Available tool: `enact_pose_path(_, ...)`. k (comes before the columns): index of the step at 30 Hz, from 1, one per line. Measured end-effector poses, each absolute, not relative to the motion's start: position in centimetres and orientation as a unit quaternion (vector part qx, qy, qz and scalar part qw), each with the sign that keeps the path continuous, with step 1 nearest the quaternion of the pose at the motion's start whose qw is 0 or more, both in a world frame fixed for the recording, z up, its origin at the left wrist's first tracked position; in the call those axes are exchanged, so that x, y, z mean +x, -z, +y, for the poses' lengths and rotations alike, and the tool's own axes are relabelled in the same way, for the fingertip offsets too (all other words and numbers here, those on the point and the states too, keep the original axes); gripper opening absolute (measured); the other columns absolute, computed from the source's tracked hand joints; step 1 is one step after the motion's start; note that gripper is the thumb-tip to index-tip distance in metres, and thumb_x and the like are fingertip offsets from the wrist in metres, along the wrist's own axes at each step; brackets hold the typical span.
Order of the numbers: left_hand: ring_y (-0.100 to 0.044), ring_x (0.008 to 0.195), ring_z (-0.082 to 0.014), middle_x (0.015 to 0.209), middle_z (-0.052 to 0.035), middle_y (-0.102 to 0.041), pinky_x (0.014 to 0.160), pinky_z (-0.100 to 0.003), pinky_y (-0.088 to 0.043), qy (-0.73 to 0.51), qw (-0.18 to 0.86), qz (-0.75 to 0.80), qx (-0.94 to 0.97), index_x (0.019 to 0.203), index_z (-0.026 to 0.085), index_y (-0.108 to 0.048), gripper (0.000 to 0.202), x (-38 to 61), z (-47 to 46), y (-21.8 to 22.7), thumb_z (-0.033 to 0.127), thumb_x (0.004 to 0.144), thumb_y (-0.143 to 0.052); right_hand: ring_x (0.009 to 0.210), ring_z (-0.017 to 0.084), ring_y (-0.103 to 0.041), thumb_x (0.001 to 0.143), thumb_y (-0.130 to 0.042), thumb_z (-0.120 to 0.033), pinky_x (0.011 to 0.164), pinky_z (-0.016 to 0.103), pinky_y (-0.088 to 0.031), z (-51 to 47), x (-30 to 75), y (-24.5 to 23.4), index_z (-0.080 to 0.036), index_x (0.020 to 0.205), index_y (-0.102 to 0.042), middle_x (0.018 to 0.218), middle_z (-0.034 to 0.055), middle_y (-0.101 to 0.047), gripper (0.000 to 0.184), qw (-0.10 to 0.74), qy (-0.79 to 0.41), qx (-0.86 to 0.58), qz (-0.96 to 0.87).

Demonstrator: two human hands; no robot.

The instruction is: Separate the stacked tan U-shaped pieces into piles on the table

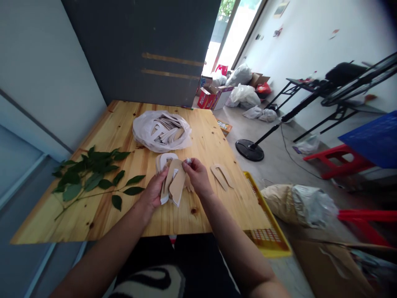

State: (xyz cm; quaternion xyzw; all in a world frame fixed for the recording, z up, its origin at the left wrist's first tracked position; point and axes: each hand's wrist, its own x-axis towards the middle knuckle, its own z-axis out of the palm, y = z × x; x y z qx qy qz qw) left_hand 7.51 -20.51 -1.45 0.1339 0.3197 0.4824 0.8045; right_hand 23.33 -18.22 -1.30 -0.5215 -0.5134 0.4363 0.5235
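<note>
My left hand [152, 189] is closed around the side of a bunch of U-shaped cardboard cutouts [177, 186], tan on the faces turned to me and white on others. The fingers of my right hand [197, 176] pinch the upper right end of the same bunch. Just beyond my hands, a plastic bag [142, 133] lies open on the wooden table [198, 217], filled with more such cutouts [169, 128]. One loose U-shaped cutout [219, 178] lies flat to the right of my right hand. My hands partly hide the held bunch.
A leafy branch [93, 180] lies on the table's left side. A dark panel [133, 49] stands at the far edge. Beside the table's right edge is a yellow plastic basket [279, 238]. Further right stand a black pole base [249, 150], red stools [330, 161] and bags [297, 203].
</note>
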Motion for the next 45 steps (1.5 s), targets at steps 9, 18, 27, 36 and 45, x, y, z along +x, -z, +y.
enact_pose_path(9, -0.078, 0.087, -0.0300, 0.082, -0.0097, -0.080, 0.080, -0.037, -0.063, -0.491, 0.783, 0.346, 0.158, 0.096, 0.012, -0.074, 0.022, 7.6, -20.6, 1.6, 0.020, 0.077, -0.083, 0.099, 0.023, -0.063, 0.091, -0.058, -0.032, 0.090, 0.040, -0.053, -20.1, 22.1, 0.0, -0.023, 0.087, -0.060, 0.105, 0.0093, -0.065, 0.009, 0.489, -0.189, -0.547, -0.652)
enact_pose_path(18, -0.078, 0.083, -0.0276, 0.082, -0.0074, -0.079, 0.075, -0.036, -0.064, -0.522, 0.754, 0.377, 0.126, 0.101, 0.013, -0.071, 0.032, 7.6, -20.2, 1.8, 0.019, 0.073, -0.084, 0.067, 0.016, -0.056, 0.089, -0.062, -0.043, 0.065, 0.031, -0.048, -21.0, 22.5, 0.0, -0.022, 0.084, -0.059, 0.081, 0.0026, -0.061, 0.022, 0.502, -0.244, -0.592, -0.581)
enact_pose_path(27, -0.075, 0.083, -0.0182, 0.093, -0.0013, -0.077, 0.080, -0.028, -0.058, -0.648, 0.637, 0.360, 0.211, 0.107, 0.020, -0.066, 0.052, 9.2, -20.5, 1.8, 0.024, 0.062, -0.092, 0.061, 0.015, -0.050, 0.077, -0.071, -0.047, 0.058, 0.029, -0.040, -21.6, 19.9, -0.1, -0.023, 0.068, -0.054, 0.063, -0.0024, -0.054, 0.030, 0.444, -0.390, -0.565, -0.575)
enact_pose_path(36, -0.073, 0.083, -0.0157, 0.095, -0.0022, -0.076, 0.080, -0.027, -0.057, -0.633, 0.659, 0.345, 0.216, 0.104, 0.019, -0.064, 0.052, 8.8, -20.3, 2.4, 0.028, 0.062, -0.093, 0.063, 0.015, -0.052, 0.075, -0.075, -0.047, 0.060, 0.029, -0.043, -21.3, 20.2, 0.7, -0.022, 0.077, -0.063, 0.068, -0.0012, -0.059, 0.028, 0.483, -0.528, -0.495, -0.492)
enact_pose_path(45, -0.072, 0.088, -0.0175, 0.100, -0.0037, -0.076, 0.082, -0.029, -0.058, -0.634, 0.620, 0.380, 0.265, 0.110, 0.021, -0.066, 0.050, 9.0, -20.5, 2.8, 0.037, 0.070, -0.090, 0.061, 0.014, -0.054, 0.075, -0.077, -0.059, 0.058, 0.029, -0.043, -21.5, 20.4, 0.2, -0.021, 0.073, -0.063, 0.066, -0.0001, -0.062, 0.041, 0.480, -0.561, -0.494, -0.459)
